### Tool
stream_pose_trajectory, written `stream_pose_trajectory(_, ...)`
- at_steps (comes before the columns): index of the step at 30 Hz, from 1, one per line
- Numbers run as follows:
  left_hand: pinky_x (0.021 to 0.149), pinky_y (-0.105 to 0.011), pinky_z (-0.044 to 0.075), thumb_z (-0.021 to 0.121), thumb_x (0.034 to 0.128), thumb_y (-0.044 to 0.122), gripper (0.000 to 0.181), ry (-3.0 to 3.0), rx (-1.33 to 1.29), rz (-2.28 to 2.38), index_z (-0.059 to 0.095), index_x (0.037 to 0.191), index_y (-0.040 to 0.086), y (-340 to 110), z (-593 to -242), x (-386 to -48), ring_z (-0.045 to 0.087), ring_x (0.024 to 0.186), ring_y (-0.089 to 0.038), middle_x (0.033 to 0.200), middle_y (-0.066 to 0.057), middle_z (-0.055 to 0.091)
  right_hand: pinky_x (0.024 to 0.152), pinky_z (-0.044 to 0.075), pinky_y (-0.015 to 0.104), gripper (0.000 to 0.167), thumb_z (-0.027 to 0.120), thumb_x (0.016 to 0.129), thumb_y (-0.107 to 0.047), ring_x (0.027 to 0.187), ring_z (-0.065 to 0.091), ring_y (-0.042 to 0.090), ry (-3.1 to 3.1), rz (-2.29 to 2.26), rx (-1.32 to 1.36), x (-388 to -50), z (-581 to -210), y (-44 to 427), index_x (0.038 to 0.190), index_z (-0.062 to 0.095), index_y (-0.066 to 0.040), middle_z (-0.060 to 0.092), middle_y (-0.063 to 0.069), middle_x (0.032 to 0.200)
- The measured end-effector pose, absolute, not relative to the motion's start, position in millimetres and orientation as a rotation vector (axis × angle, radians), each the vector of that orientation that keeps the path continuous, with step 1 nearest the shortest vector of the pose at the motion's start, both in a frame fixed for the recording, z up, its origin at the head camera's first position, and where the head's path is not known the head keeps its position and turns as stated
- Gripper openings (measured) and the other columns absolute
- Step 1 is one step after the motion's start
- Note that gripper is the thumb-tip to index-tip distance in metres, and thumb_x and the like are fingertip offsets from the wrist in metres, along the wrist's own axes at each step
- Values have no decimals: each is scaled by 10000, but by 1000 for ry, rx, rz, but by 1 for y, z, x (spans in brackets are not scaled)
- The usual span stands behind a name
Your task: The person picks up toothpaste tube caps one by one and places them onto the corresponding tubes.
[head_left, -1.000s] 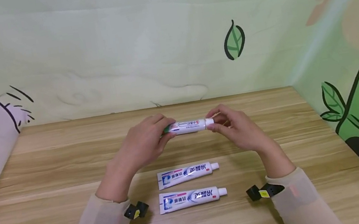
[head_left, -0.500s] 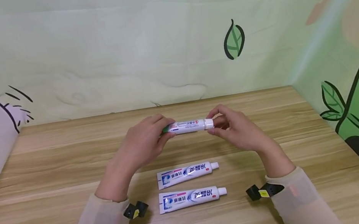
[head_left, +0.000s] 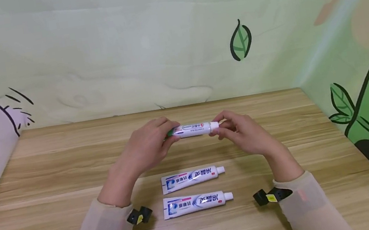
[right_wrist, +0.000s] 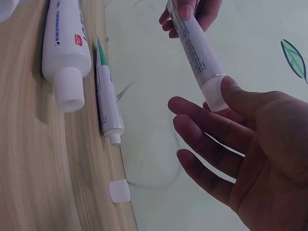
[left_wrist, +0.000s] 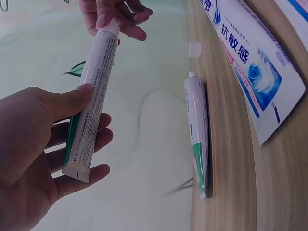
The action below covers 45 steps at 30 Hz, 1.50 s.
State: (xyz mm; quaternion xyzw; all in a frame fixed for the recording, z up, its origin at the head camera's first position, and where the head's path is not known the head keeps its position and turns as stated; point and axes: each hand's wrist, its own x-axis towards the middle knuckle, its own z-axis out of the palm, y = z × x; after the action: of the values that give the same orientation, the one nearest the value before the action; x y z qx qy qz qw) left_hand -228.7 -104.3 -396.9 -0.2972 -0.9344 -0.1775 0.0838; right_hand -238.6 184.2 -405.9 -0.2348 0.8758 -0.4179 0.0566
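Observation:
A white and green toothpaste tube is held level above the far part of the table. My left hand grips its flat green end, thumb on one side and fingers behind, as the left wrist view shows. At the other end my right hand pinches the white cap between thumb and forefinger, its other fingers spread apart. Below the held tube, a second green and white tube lies on the table without a cap, and a loose white cap stands near its nozzle.
Two white and blue toothpaste tubes lie one in front of the other on the wooden table, between my forearms, caps to the right. A pale printed wall rises behind the table, with a patterned side wall at each side.
My right thumb and fingers have shifted around the cap, moving off it a little and back onto it. The held tube and my left hand have stayed in place.

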Motion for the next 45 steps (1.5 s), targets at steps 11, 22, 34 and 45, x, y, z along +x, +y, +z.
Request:
stream_pose_trajectory(11, 790, -346, 583, 668, 1026, 275, 330, -2779, -903, -538, 686, 1308, 105, -103, -398, -229, 642, 924, -171, 1126, -28, 700, 895, 587, 483, 228, 499, 1107, -224, 956, 711, 238, 2666, -1224, -712, -239, -408, 186, 1186, 673, -100, 781, 48, 1078)
stream_pose_trajectory(22, 805, -351, 585, 659, 1031, 277, 326, -2762, -928, -541, 686, 1306, 103, -102, -398, -229, 652, 941, -174, 1135, -31, 703, 876, 591, 483, 363, 405, 1136, -244, 926, 703, 266, 2664, -1223, -689, -239, -411, 185, 1175, 693, -27, 775, 81, 982)
stream_pose_trajectory(34, 820, -354, 592, 651, 1036, 280, 332, -2756, -943, -563, 686, 1313, 100, -102, -397, -229, 664, 960, -173, 1158, -38, 709, 808, 565, 442, 471, 342, 1148, -319, 845, 664, 251, 2666, -1234, -633, -239, -411, 185, 1084, 717, -42, 758, 63, 875)
stream_pose_trajectory(45, 800, -355, 585, 665, 1028, 285, 335, -2750, -929, -578, 689, 1304, 96, -104, -398, -230, 656, 928, -173, 1144, -38, 712, 820, 532, 394, 422, 422, 1126, -379, 897, 672, 246, 2732, -1202, -579, -240, -406, 188, 1207, 706, -77, 773, 92, 1009)
